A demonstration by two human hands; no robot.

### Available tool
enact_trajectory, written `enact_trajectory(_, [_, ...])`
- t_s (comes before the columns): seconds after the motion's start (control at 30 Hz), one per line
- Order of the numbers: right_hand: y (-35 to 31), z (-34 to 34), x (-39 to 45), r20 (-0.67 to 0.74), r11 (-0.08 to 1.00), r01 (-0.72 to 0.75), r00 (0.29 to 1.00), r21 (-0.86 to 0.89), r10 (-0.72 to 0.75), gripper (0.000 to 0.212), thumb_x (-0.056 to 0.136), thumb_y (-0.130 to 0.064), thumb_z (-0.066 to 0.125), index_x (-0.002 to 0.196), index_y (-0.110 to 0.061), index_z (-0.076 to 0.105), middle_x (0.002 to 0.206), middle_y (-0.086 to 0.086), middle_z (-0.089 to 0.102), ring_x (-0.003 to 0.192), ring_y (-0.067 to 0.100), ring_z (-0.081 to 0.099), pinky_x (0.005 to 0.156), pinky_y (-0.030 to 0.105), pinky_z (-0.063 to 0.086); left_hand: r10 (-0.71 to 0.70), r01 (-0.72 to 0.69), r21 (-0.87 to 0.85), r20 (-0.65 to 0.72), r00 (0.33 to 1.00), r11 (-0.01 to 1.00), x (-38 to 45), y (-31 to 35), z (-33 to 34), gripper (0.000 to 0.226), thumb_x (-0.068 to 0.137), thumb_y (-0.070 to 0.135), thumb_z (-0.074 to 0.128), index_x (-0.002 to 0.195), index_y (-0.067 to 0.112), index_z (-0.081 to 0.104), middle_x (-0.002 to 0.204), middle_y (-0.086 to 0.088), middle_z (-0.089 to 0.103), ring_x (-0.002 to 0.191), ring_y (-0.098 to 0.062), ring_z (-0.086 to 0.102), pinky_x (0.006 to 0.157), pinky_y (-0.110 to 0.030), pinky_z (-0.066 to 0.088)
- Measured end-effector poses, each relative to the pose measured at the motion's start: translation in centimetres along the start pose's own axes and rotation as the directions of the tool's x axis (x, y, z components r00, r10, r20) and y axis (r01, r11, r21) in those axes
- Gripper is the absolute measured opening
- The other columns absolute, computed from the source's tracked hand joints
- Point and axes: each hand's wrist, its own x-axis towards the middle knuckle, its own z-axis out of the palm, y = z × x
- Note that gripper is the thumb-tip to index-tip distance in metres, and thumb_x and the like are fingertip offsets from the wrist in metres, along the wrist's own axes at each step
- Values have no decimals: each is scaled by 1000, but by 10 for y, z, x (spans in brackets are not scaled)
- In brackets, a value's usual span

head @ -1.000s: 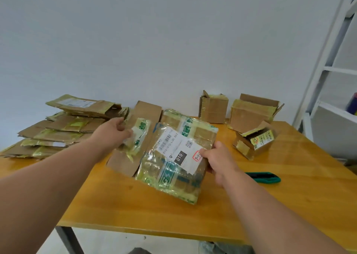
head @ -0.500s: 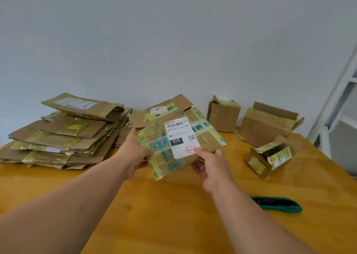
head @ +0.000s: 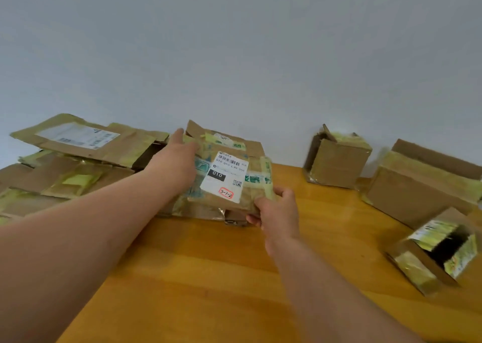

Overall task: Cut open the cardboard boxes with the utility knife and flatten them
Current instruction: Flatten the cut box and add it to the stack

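Note:
A flattened cardboard box (head: 229,178) with yellow-green tape and a white shipping label lies low over the table's far side, at the right end of a pile of flattened boxes (head: 78,165). My left hand (head: 180,157) rests on its left part with the fingers stretched forward. At its near right corner my right hand (head: 276,209) pinches it, thumb on top and fingers underneath. Three unflattened boxes are on the right: a small one (head: 336,160) by the wall, a larger one (head: 422,183), and a small open one (head: 438,254) lying on its side. The utility knife is out of view.
The wooden table (head: 208,277) has bare surface in front of my hands. A plain grey-white wall stands right behind the pile and the boxes.
Both hands have carried the flattened box away from me and down to the right end of the pile. My left hand has shifted from its left edge onto its top. The knife has left the view.

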Motion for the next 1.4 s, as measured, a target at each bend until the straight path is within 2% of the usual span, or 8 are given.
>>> enact_trajectory(0.13, [8,17,19,30,907,171,985,-385,-173,27,95,-18,62,108,-27,41,96,-11,60,81,8,65,64,29,59,5,-43,284,133,991,958,24,-10,19,45,92,16,44,136,23,46,162,-3,-10,136,-42,32,104,-51,40])
enact_trajectory(0.27, [21,19,26,87,409,228,938,-883,-335,30,90,-42,57,113,-28,44,111,-9,53,102,16,53,91,40,37,-14,-79,257,343,939,963,28,-19,62,71,95,64,23,155,27,12,163,0,-7,148,-35,-7,116,-60,7])
enact_trajectory(0.37, [29,14,28,260,256,376,883,-891,-392,53,94,-39,53,143,-34,34,144,-2,34,131,23,34,106,46,26,8,-80,182,367,930,980,23,-24,91,88,89,75,20,155,24,-7,163,-2,-12,149,-32,-10,119,-56,5])
enact_trajectory(0.47, [35,11,29,487,94,519,840,-849,-240,43,103,-37,35,146,-36,39,159,-7,29,144,19,25,115,51,12,1,-77,198,357,934,977,17,-24,102,88,86,78,15,153,28,-15,161,-2,-20,147,-32,-16,119,-55,-1])
enact_trajectory(0.67, [30,2,31,524,99,529,849,-843,-76,49,104,-40,31,153,-34,30,165,-7,18,150,18,15,118,55,2,-5,-53,199,278,961,979,13,-17,97,80,89,74,21,153,28,8,163,0,-8,149,-30,-9,118,-56,3])
enact_trajectory(0.83, [20,-36,13,464,172,518,842,-838,-277,42,100,-31,46,142,-28,49,152,-5,39,142,16,29,118,47,10,127,-129,261,24,992,957,-12,7,82,51,97,57,27,140,33,42,156,0,21,143,-26,19,114,-51,19])
enact_trajectory(1.1, [-22,-132,-20,278,80,360,826,-929,-491,29,93,-25,53,118,-28,68,128,-7,54,125,17,41,109,43,19,227,-229,114,30,973,967,-48,87,62,53,99,53,29,149,37,27,157,5,19,145,-24,14,116,-48,14])
enact_trajectory(1.4, [-22,-231,-52,-29,91,29,814,-995,-580,47,79,-43,65,116,-19,48,121,1,46,116,24,43,104,45,27,329,-336,124,77,941,934,-96,158,73,57,97,57,34,150,39,23,159,6,13,146,-23,9,116,-49,12])
